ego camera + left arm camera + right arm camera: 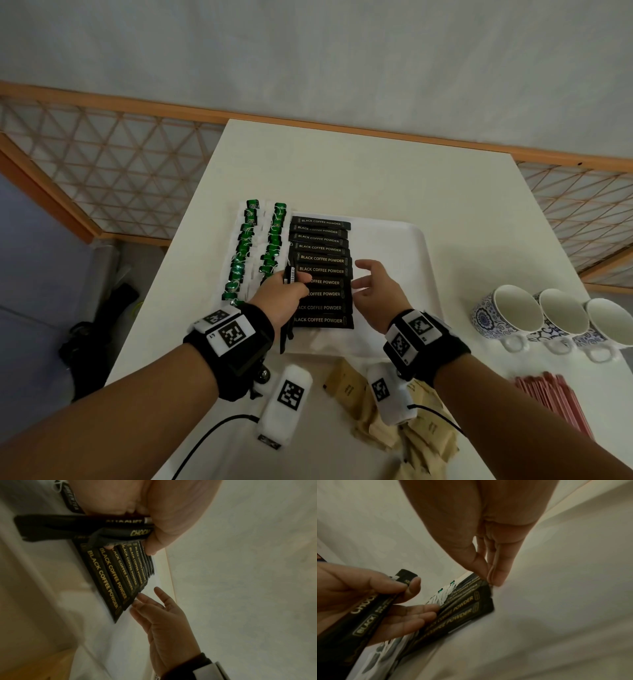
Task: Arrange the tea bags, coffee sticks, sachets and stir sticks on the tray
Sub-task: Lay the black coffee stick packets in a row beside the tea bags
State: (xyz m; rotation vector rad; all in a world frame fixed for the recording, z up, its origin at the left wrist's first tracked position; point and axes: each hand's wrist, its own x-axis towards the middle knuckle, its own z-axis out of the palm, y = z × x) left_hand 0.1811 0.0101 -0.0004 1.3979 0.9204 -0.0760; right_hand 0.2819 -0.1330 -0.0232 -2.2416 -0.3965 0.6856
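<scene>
A white tray [404,240] holds two columns of green-tagged tea bags [270,240] at its left and a column of several black coffee sticks [322,260] beside them. My left hand [281,294] grips a small bundle of black coffee sticks [82,524] over the column's left end; the thumb pins them in the right wrist view, where the bundle [368,609] shows close up. My right hand [373,284] is open, fingers straight, its fingertips [142,596] at the right ends of the laid sticks [471,601].
Brown paper sachets [411,421] lie in a loose heap at the near table edge. Red stir sticks [555,397] lie at the near right. Three white mugs [555,315] with blue patterns stand to the tray's right. A lattice rail [102,164] runs behind the table.
</scene>
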